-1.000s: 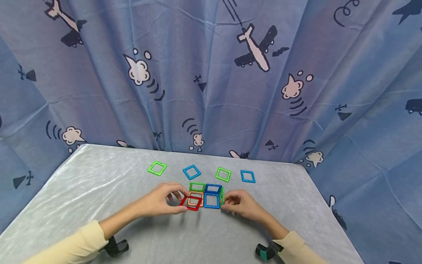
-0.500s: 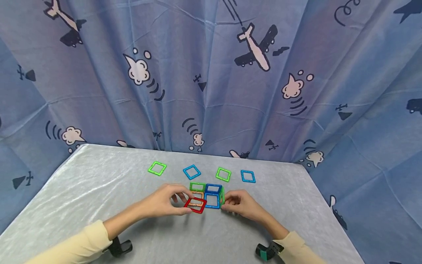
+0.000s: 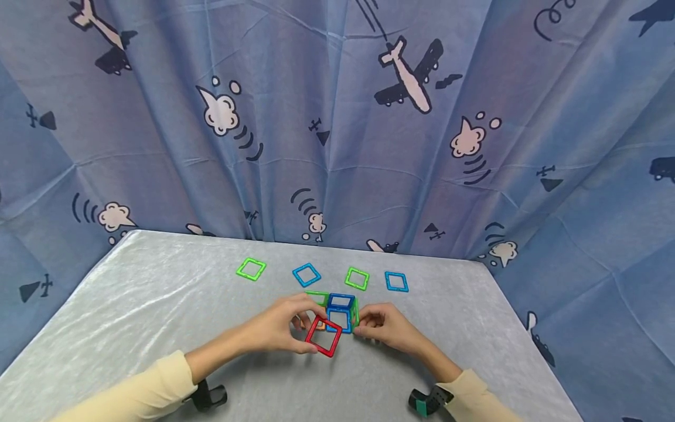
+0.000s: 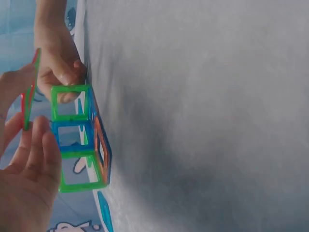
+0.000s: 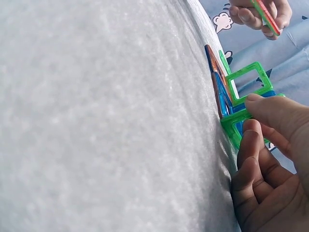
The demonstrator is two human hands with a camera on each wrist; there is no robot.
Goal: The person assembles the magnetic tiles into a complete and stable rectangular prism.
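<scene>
My left hand (image 3: 282,322) pinches a red square magnetic tile (image 3: 336,343) by its left side, raised and tilted in front of a small build. Seen edge-on in the left wrist view, a green layer (image 4: 32,96) lies against the red. The build has a light-blue tile (image 3: 339,332) and an orange tile (image 3: 320,327) flat on the table. Behind these stand a dark-blue tile (image 3: 341,295) and a green tile (image 3: 316,292). With thumb and fingers, my right hand (image 3: 387,327) pinches the upright green tile (image 3: 356,310) at the right end. The left hand hides most of the orange tile.
Behind the build lie loose tiles in a row: green (image 3: 243,265), blue (image 3: 313,270), green (image 3: 348,275) and blue (image 3: 387,281). A pale cloth covers the table (image 3: 263,387). A blue curtain (image 3: 274,117) with printed airplanes hangs beyond its far edge.
My left hand has moved right and slightly nearer with the red tile, which has turned from lying nearly flat to facing the head camera. The right hand has stayed at the green tile.
</scene>
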